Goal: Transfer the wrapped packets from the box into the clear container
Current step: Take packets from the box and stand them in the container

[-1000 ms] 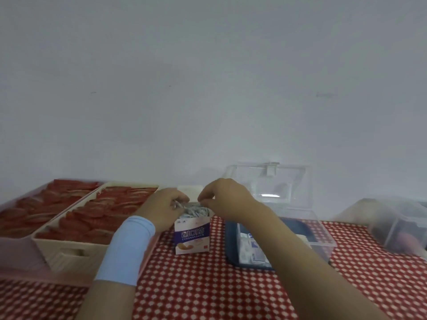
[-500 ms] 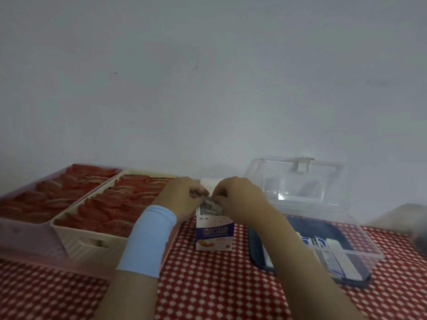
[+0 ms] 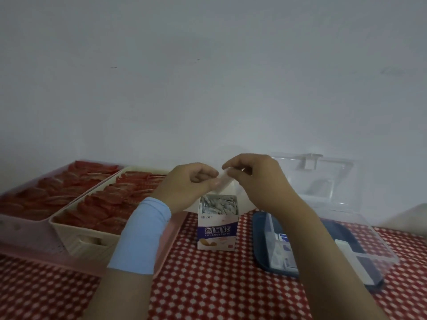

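– Hands up off the box mouth now?
– Yes. Half a second back both were down among the packets. Now the left hand and right hand each pinch what looks like the white flap above the box, so nothing is crossing over yet
– And the contents?
– The box stands open on the checked cloth, crammed with wrapped packets. Just to its right, the clear container has its lid up and holds only some loose packets. At left, the cream basket is full of red packs
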`<control>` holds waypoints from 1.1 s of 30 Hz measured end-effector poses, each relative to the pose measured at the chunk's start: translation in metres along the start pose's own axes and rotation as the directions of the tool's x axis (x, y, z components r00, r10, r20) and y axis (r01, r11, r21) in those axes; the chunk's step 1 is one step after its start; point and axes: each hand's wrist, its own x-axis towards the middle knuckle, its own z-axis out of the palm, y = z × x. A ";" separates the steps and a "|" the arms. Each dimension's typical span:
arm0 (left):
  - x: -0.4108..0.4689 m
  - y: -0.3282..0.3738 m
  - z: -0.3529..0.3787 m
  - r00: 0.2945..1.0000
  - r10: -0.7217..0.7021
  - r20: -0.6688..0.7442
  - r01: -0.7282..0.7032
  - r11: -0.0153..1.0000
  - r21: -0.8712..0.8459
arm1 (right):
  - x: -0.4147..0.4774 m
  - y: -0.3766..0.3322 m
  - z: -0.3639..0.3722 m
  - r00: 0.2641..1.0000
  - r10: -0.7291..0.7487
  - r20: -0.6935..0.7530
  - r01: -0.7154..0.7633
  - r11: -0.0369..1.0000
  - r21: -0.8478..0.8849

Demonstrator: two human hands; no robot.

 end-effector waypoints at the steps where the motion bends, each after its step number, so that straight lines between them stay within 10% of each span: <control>1: 0.000 0.002 0.000 1.000 0.004 0.014 -0.004 0.999 -0.032 | 0.000 -0.002 0.000 1.000 -0.018 0.001 0.018 0.998 0.066; 5: 0.000 -0.001 -0.001 0.997 -0.033 -0.069 0.030 0.999 -0.043 | -0.001 -0.006 0.014 0.998 0.047 -0.051 -0.037 0.983 0.177; 11: 0.001 -0.015 -0.014 0.958 -0.094 -0.271 0.099 0.995 0.005 | -0.006 -0.004 0.047 0.972 0.182 0.146 -0.104 0.898 -0.427; 20: 0.006 -0.017 -0.004 0.961 -0.103 -0.257 0.123 0.990 0.063 | -0.002 -0.006 0.060 0.973 0.148 0.178 -0.017 0.814 -0.581; 33: 0.004 -0.014 -0.001 0.940 -0.075 -0.332 0.105 0.992 0.073 | -0.003 -0.002 0.042 0.991 0.067 0.116 -0.043 0.980 -0.196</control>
